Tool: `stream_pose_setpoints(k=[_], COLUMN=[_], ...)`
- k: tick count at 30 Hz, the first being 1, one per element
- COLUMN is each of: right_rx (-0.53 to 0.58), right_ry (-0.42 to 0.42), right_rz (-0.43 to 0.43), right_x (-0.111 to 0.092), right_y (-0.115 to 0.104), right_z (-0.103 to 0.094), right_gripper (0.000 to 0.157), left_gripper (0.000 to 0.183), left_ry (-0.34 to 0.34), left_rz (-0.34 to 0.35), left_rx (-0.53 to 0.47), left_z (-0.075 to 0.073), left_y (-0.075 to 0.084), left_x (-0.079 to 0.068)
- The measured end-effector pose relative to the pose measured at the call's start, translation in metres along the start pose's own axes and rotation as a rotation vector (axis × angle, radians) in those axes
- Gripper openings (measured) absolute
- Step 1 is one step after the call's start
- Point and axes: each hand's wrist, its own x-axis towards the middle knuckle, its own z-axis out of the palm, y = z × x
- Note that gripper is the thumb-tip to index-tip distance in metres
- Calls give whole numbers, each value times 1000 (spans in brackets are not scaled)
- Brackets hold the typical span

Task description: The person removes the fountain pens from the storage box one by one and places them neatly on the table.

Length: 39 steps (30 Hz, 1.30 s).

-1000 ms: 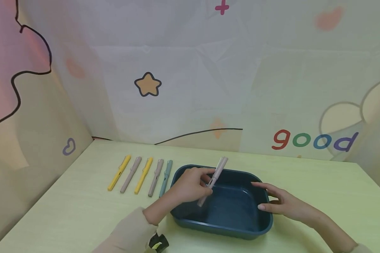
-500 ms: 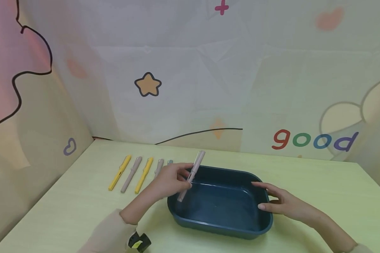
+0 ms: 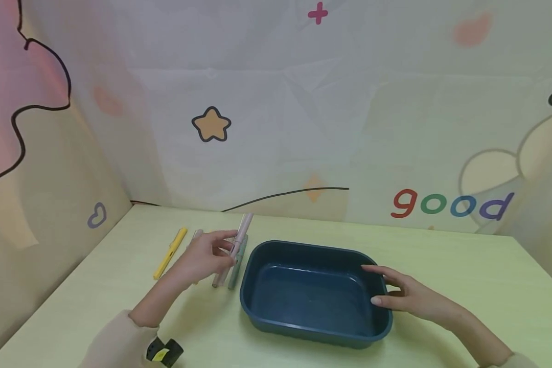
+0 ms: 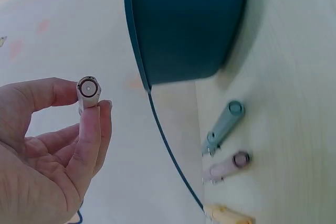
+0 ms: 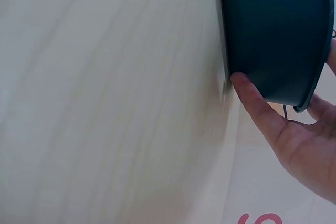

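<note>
My left hand [image 3: 207, 259] pinches a pale lilac pen [image 3: 243, 230] between thumb and fingers, slanting over the row of pens on the table. In the left wrist view the held pen [image 4: 89, 87] shows end-on. A teal pen [image 3: 238, 266] lies just beside it, and a mauve pen [image 4: 228, 166] is partly covered in the head view. My right hand [image 3: 416, 297] grips the right end of a dark blue plastic basin [image 3: 313, 301], thumb and a finger inside. In the right wrist view, one fingertip touches the outer wall of the basin [image 5: 275, 40] near its base.
A yellow pen [image 3: 170, 253] lies at the left end of the row. Another yellow pen [image 4: 228, 214] and a second mauve pen [image 3: 198, 233] are mostly hidden behind the left hand. A printed cloth backdrop [image 3: 276, 128] rises behind the table [image 3: 464, 266].
My left hand has carried the lilac pen leftward from above the basin to over the row of pens. The right hand keeps its hold on the basin.
</note>
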Motion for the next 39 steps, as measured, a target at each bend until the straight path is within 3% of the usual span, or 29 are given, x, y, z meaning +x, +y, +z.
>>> stream_pose_setpoints(k=[17, 28, 39], right_rx=[-8, -16, -17], right_ry=[6, 14, 21], right_rz=[10, 18, 16], right_x=[-1, 0, -1], right_y=[-1, -1, -2], right_z=[0, 0, 0], right_gripper=[64, 64, 64], left_gripper=[57, 60, 59], left_ry=[50, 44, 35], left_rz=[-87, -126, -192], left_rx=[66, 97, 150], left_z=[-57, -88, -111], left_y=[-38, -63, -89], left_x=[-13, -11, -5])
